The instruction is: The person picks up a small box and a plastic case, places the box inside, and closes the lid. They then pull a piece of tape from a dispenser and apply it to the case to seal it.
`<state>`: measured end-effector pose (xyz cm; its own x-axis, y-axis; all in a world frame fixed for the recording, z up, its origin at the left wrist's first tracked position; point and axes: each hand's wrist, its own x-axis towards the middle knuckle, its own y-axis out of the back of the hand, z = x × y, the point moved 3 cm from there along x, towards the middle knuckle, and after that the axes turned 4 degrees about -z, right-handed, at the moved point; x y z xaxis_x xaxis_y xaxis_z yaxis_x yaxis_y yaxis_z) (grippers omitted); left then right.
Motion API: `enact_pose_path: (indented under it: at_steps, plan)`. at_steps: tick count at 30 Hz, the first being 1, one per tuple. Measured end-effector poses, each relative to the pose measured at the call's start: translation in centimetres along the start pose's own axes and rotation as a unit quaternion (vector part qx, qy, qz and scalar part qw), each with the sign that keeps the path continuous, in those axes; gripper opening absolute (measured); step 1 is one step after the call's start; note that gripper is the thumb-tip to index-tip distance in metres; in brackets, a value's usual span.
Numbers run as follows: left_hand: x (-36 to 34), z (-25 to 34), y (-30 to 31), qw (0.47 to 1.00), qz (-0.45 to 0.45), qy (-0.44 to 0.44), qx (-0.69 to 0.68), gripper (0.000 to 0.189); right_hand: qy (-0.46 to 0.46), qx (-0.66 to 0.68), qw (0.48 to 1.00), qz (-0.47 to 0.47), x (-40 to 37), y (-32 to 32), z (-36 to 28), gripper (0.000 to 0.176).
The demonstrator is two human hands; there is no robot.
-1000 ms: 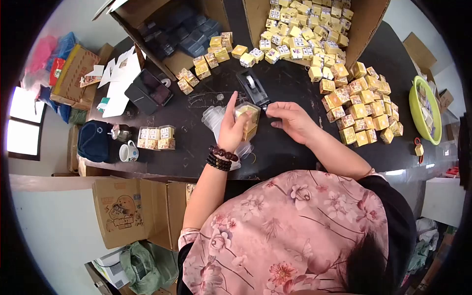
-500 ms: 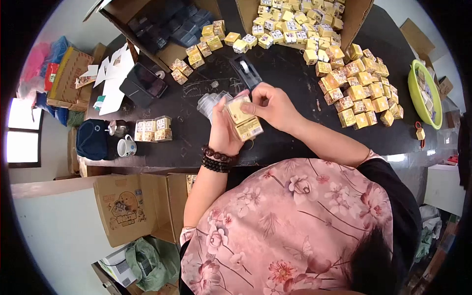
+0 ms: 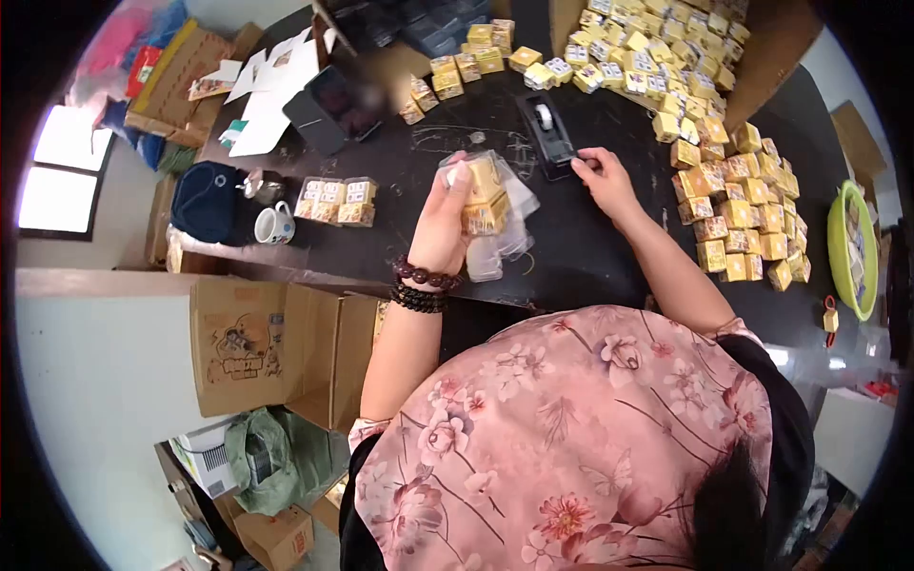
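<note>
A short, level pull at the black plastic tape dispenser should work best, I judge. Over the dark bench, the left hand wraps its fingers round a clear-cased yellow rectangular block, long axis pointing away from the body. The right hand has fingers nearly meeting at the dispenser's near end; whether they pinch anything, I cannot tell.

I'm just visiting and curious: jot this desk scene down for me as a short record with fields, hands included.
Left hand: holding yellow boxes
Left wrist: dark bead bracelets
Right hand: fingertips at the near end of the tape dispenser; contact unclear
Below the held boxes: clear plastic pieces on the dark table
Right side: heap of small boxes, green basket beyond
Left side: mug beside a blue bag
</note>
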<state>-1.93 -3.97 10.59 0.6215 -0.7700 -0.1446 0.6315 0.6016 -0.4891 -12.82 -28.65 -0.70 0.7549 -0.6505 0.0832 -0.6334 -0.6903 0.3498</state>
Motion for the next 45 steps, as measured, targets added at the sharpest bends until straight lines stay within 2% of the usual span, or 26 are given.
enact_pose_path:
  at_steps: [1,2,4,5,7,8,9,11,12,14,15,16,18,20,22,23,26,30,33,36,38,39,41,42,44,45]
  plan:
    - [0.5,-0.7,3.3,0.988,0.045,-0.060,0.133,0.046,-0.001,0.017,1.000,0.001,-0.1,-0.1,0.2,0.030]
    - [1.0,-1.2,7.5,0.930,0.124,-0.126,0.321,0.053,-0.004,0.033,0.999,0.005,-0.1,-0.1,0.4,0.030]
    - [0.3,0.0,10.6,0.758,0.228,-0.154,0.591,0.063,0.032,0.001,0.999,0.012,-0.4,-0.3,1.4,0.030]
    - [0.0,0.4,11.1,0.676,0.249,-0.195,0.666,0.065,0.014,-0.001,1.000,0.005,-0.6,-0.5,1.4,0.030]
    - [0.0,0.4,12.4,0.522,0.295,-0.163,0.784,0.063,0.016,-0.027,0.999,0.005,-0.8,-0.5,1.2,0.029]
    - [0.3,-0.1,14.3,0.470,0.315,-0.129,0.814,0.062,0.017,-0.057,0.998,0.010,-1.1,-0.4,0.5,0.028]
    - [0.3,-0.2,14.8,0.468,0.317,-0.130,0.815,0.062,0.019,-0.055,0.998,0.010,-1.6,-0.4,-0.1,0.028]
    - [0.1,0.0,15.9,0.442,0.374,-0.153,0.801,0.061,0.048,-0.040,0.993,0.102,-2.8,-0.1,-1.6,0.022]
    - [0.4,-0.1,16.9,0.479,0.386,-0.149,0.774,0.058,0.120,-0.023,0.985,0.121,-3.8,-0.1,-3.0,0.019]
    - [1.2,0.1,18.2,0.475,0.383,-0.151,0.778,0.058,0.223,-0.024,0.974,0.043,-5.8,-1.2,-6.2,0.020]
    - [1.4,0.2,17.9,0.472,0.378,-0.148,0.782,0.058,0.221,-0.080,0.971,-0.048,-6.3,-2.2,-6.9,0.026]
    - [1.4,0.3,17.3,0.447,0.393,-0.175,0.784,0.058,0.227,-0.139,0.962,-0.066,-6.5,-3.4,-7.8,0.032]
    - [0.9,0.5,13.2,0.491,0.361,-0.237,0.757,0.055,0.227,-0.216,0.946,-0.079,-5.6,-5.9,-9.4,0.044]
    - [1.3,-1.5,10.1,0.614,0.231,-0.297,0.694,0.050,0.188,-0.227,0.951,-0.094,-3.7,-8.2,-8.3,0.053]
    - [1.1,-3.2,6.5,0.658,0.141,-0.230,0.703,0.060,0.171,-0.227,0.953,-0.110,-2.4,-9.1,-7.2,0.050]
    - [1.4,-4.2,5.8,0.668,0.121,-0.192,0.708,0.072,0.149,-0.227,0.955,-0.122,-1.8,-9.4,-7.1,0.048]
    - [1.7,-4.4,5.4,0.665,0.119,-0.160,0.719,0.086,0.188,-0.202,0.958,-0.084,-2.6,-9.4,-7.4,0.043]
    - [1.6,-3.5,5.7,0.667,0.120,-0.160,0.718,0.090,0.157,-0.173,0.971,-0.048,-2.4,-9.6,-6.9,0.047]
    - [2.1,-3.4,5.2,0.680,0.103,-0.119,0.716,0.086,0.147,-0.204,0.968,-0.024,-2.7,-9.1,-7.4,0.051]
    - [2.0,-3.2,5.4,0.675,0.111,-0.125,0.719,0.076,0.181,-0.180,0.967,-0.019,-3.0,-9.2,-7.5,0.042]
    - [1.9,-2.8,5.6,0.722,0.112,-0.136,0.669,0.059,0.160,-0.117,0.980,-0.036,-2.8,-9.0,-7.6,0.032]
    - [1.8,-2.7,5.6,0.721,0.113,-0.138,0.669,0.059,0.162,-0.117,0.979,-0.036,-2.7,-8.9,-7.4,0.032]
    - [1.5,-3.2,5.7,0.768,0.069,-0.057,0.634,0.041,0.156,-0.105,0.981,-0.042,-2.7,-9.0,-7.0,0.027]
    - [1.2,-3.6,5.7,0.752,0.098,-0.131,0.639,0.026,0.157,-0.106,0.981,-0.043,-3.0,-8.9,-6.8,0.027]
    - [1.2,-4.4,6.1,0.768,0.101,-0.106,0.623,0.024,0.248,-0.186,0.951,0.003,-3.6,-9.0,-7.6,0.028]
    - [0.6,-3.7,5.5,0.802,0.111,-0.090,0.580,0.021,0.268,-0.203,0.942,0.005,-4.2,-8.8,-8.7,0.034]
